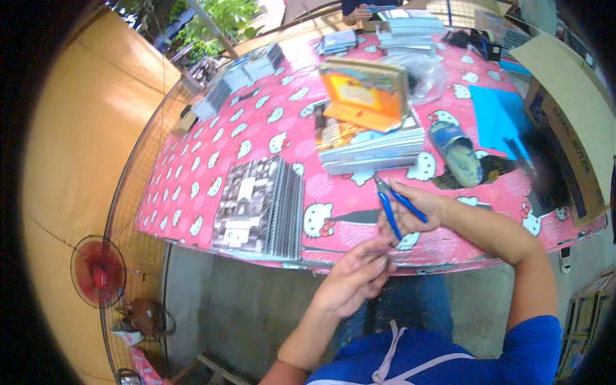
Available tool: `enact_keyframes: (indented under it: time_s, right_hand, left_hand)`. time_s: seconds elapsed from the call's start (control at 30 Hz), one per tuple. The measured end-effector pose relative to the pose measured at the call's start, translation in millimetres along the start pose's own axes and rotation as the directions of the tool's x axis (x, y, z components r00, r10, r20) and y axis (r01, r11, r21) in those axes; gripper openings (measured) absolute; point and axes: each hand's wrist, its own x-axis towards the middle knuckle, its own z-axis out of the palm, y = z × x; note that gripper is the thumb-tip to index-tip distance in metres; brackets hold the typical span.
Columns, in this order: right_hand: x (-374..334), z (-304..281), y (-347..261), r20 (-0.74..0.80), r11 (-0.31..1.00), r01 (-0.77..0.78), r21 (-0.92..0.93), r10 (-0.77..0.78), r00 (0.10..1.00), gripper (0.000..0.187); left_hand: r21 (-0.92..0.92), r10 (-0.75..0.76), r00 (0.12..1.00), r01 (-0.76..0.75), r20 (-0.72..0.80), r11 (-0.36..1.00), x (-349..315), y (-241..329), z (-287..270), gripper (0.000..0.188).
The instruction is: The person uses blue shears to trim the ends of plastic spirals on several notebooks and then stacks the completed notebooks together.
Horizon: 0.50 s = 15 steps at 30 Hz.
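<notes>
- The right hand (423, 200), right of the lower centre, carries the blue-handled cutters (389, 215). Its fingers curl around the tool, whose handles stand apart and whose jaws point to the upper left; the hold looks loose, perhaps so that the fingertips stay free.
- The left hand (356, 274), lower centre, has its fingers bent and bunched near the right hand's fingertips. I cannot tell whether they pinch something small (anything that fine is lost in the blur).
- The spiral notebooks (247, 199) lie stacked left of centre, near the table's front edge, coils all facing right, toward the hands; probably lined up that way to keep the bindings within easy reach.
- The book stack (375, 154) sits at the centre, just beyond the cutters' tips, with an orange folded board (362, 99) standing half unfolded on top.
- A blue slipper (457, 154) lies right of that stack, and a cardboard box (564, 138) stands at the far right, seemingly kept aside from the working area.
</notes>
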Motion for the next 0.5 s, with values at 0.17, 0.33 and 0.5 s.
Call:
enact_keyframes:
  time_s: [0.17, 0.33, 0.5]
  right_hand:
    - [14.7, -31.2, 12.5, -0.290, 0.930, 0.295, 0.217, -0.227, 0.930, 0.059]
    - [-3.0, -0.9, 5.0, 0.028, 0.994, 0.062, 0.092, -0.065, 0.997, 0.056]
    - [3.7, 4.0, 11.8, -0.026, 0.992, 0.126, 0.023, -0.125, 0.992, 0.053]
  left_hand:
    - [-0.369, -0.150, 0.974, 0.203, 0.167, 0.907, 145.2, 26.8, 118.9, 0.026]
    - [-0.685, -0.142, 0.977, -0.007, -0.161, 0.728, 355.7, 69.0, 154.5, 0.010]
    - [-0.204, 0.234, 0.923, -0.304, -0.307, 0.931, 408.6, 119.1, 161.4, 0.039]
